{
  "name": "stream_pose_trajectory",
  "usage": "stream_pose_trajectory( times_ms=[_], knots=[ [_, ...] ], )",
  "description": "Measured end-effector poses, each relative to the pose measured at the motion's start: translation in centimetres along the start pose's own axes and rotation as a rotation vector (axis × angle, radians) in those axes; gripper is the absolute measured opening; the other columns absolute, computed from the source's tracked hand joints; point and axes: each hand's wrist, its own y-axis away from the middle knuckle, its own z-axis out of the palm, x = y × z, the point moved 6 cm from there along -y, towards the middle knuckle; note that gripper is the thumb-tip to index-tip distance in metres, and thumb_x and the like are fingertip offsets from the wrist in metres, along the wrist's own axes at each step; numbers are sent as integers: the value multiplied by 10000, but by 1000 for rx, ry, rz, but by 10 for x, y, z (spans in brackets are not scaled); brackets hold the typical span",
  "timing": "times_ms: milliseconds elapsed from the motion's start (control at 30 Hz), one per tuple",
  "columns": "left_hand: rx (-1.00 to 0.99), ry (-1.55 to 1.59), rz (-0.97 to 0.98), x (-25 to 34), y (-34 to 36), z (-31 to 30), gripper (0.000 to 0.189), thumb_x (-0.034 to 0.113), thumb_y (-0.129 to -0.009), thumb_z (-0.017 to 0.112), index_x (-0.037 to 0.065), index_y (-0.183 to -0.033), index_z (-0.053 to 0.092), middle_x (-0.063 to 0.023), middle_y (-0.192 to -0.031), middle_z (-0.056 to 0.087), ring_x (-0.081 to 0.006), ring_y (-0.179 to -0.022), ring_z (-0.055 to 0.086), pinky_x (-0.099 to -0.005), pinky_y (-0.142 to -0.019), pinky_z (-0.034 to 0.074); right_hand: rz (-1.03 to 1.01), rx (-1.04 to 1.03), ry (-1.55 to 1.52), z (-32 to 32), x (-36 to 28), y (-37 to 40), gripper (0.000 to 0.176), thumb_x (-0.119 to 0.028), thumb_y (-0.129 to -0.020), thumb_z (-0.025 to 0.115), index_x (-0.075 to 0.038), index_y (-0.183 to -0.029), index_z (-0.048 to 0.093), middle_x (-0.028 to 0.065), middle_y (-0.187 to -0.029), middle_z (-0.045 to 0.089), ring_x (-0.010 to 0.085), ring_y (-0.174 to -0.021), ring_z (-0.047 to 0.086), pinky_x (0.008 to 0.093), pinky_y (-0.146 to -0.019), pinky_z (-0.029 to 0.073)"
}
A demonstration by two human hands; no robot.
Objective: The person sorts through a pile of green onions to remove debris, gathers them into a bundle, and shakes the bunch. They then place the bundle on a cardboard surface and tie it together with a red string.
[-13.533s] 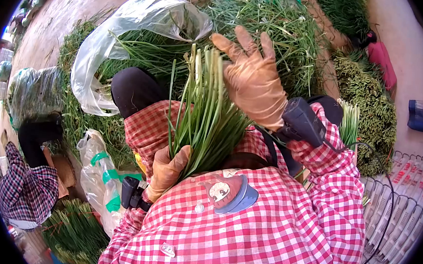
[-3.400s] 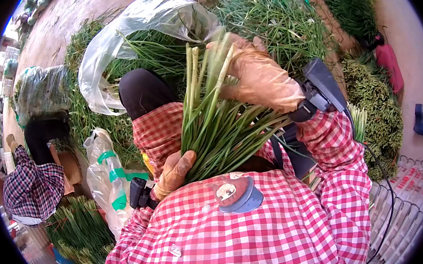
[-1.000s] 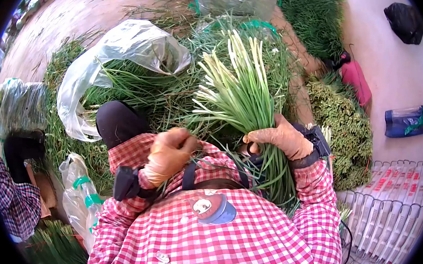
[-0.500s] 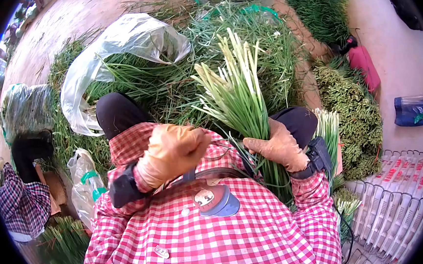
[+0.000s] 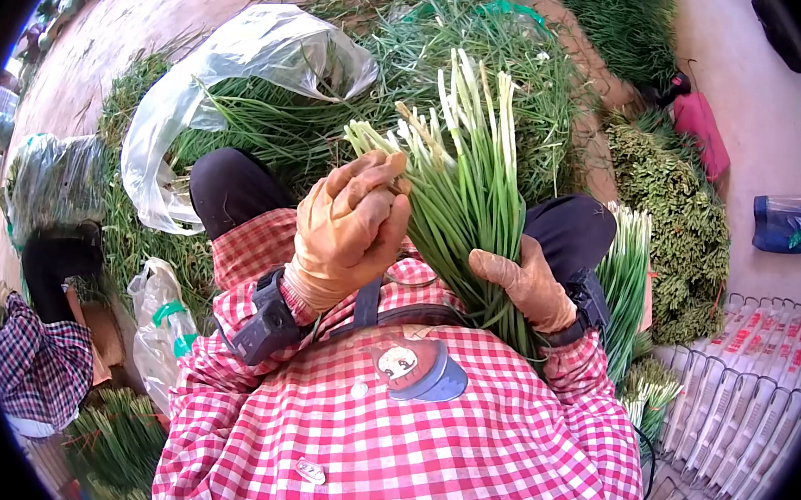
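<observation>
Grasping one bunch of green stalks (image 5: 479, 195) in your right hand (image 5: 535, 287), above your lap.
Your two hands are gloved: the right is wrapped around the bunch's green part, pale ends fanned away from you; the left hand (image 5: 347, 223) has curled fingers beside those stalks (I cannot tell whether it pinches any). Two more pale-ended bundles, one taller (image 5: 625, 284), one shorter (image 5: 651, 393), are at your right side. One open clear bag (image 5: 164, 113) curves around loose greens (image 5: 270, 129) beyond your left knee; one wrapped bale (image 5: 60, 184), farther left, shows greens inside its plastic.
</observation>
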Motion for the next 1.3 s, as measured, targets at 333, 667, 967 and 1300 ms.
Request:
stream_pose_trajectory(
  times_ms=[333,667,967,1300],
  knots=[
    [-161,37,-440,-21,4,3,443,124,-682,749,88,-1109,638,-119,-1088,612,-293,-1064,515,-408,-934,390,-82,1,-5,14,5,-1,519,-288,-861,676,41,-1231,521,108,-1135,623,168,-994,586,309,-876,468],
    [-361,389,-737,-47,25,8,217,67,-657,780,51,-858,700,-66,-914,592,-212,-929,541,-331,-816,414,-141,-20,107,20,11,-1,495,-257,-857,692,38,-1219,528,95,-1115,626,156,-1003,571,308,-885,455],
    [-220,-307,-144,-32,20,15,134,76,-758,668,72,-831,556,-75,-931,577,-276,-901,547,-417,-776,424,50,-170,-37,36,14,1,696,-200,-783,769,1,-1339,404,89,-1223,575,173,-1097,540,314,-977,419],
    [183,-743,-801,-149,17,-99,195,200,-884,597,11,-866,640,-155,-762,636,-297,-641,576,-386,-630,453,104,4,-177,-4,27,12,451,-154,-792,753,17,-1160,557,80,-940,657,143,-744,641,270,-670,536]
  ],
)
